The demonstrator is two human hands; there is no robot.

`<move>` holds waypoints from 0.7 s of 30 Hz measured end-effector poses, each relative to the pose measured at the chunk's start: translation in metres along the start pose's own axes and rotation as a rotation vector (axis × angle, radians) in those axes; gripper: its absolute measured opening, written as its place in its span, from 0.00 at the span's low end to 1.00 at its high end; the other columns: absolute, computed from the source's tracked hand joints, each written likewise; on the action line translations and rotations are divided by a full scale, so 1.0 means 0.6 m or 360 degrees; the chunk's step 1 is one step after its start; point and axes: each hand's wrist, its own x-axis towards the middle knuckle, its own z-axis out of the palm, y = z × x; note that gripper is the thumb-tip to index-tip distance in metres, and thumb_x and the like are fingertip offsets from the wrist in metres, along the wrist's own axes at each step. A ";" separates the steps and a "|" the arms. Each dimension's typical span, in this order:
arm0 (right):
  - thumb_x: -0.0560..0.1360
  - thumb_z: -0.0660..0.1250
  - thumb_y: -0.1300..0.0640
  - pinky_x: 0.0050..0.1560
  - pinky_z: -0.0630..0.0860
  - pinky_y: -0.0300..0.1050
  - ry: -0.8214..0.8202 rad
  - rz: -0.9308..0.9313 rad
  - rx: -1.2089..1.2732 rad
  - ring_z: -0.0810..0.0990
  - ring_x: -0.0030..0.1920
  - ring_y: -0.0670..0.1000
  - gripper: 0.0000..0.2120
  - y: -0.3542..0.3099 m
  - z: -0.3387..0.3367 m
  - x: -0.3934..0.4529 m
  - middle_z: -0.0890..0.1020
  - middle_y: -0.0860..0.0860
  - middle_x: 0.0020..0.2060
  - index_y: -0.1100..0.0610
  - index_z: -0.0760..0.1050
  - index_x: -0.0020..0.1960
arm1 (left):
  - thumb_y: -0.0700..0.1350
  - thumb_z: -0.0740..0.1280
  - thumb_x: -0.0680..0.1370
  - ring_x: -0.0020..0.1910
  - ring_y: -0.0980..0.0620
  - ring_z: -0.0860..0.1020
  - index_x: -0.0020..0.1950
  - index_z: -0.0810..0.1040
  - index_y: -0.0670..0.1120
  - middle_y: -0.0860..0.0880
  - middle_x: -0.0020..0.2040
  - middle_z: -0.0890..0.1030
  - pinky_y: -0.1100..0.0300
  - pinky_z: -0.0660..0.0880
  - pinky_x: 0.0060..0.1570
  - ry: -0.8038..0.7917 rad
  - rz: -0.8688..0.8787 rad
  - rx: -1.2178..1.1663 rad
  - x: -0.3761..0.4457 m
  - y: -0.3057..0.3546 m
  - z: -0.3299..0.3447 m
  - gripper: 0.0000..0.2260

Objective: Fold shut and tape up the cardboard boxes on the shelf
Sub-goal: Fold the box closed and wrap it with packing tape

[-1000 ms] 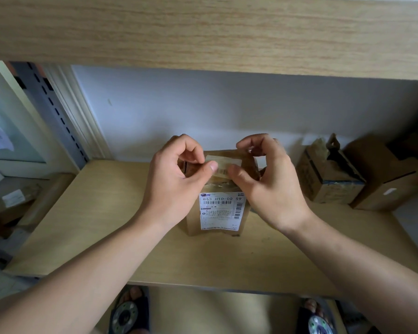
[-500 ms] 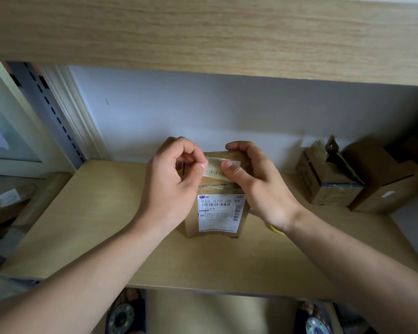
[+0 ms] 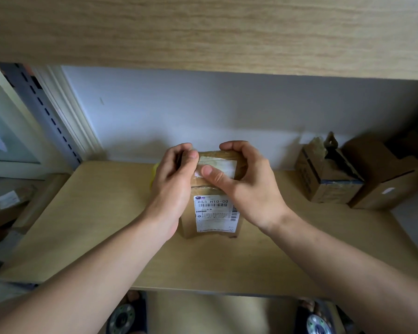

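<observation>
Pale wood shelf (image 3: 82,237) w/ grey wall behind; small brown cardboard box (image 3: 212,189) at mid-shelf, both hands on its top.

Left hand (image 3: 171,182) fingers curl round box's top-left corner, thumb on top edge; right hand (image 3: 244,184) fingers hook over back, thumb presses the pale tape strip (image 3: 220,163). Below the thumbs, white label (image 3: 215,213) w/ barcode reads "863 H10-00".
</observation>
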 end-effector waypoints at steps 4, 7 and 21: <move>0.69 0.70 0.34 0.63 0.78 0.55 -0.0103 -0.0027 0.0011 0.81 0.59 0.52 0.28 0.003 -0.009 -0.002 0.80 0.50 0.60 0.43 0.73 0.65 | 0.43 0.64 0.84 0.51 0.66 0.78 0.53 0.79 0.53 0.61 0.52 0.81 0.76 0.70 0.49 -0.0087 0.0043 0.0038 0.004 -0.001 -0.005 0.07; 0.74 0.66 0.39 0.64 0.77 0.55 -0.0200 -0.0021 -0.0042 0.80 0.58 0.51 0.24 0.000 -0.022 0.001 0.78 0.50 0.61 0.45 0.72 0.68 | 0.43 0.63 0.85 0.49 0.69 0.78 0.54 0.79 0.53 0.61 0.51 0.81 0.76 0.70 0.48 -0.0108 0.0054 0.0051 0.005 0.001 -0.005 0.07; 0.66 0.73 0.31 0.67 0.72 0.37 -0.0524 -0.0258 -0.0589 0.75 0.63 0.41 0.41 -0.014 -0.066 0.017 0.74 0.43 0.63 0.46 0.69 0.74 | 0.54 0.64 0.74 0.53 0.59 0.78 0.52 0.79 0.54 0.58 0.51 0.81 0.61 0.73 0.56 -0.0145 0.0156 0.0144 0.009 -0.005 -0.011 0.10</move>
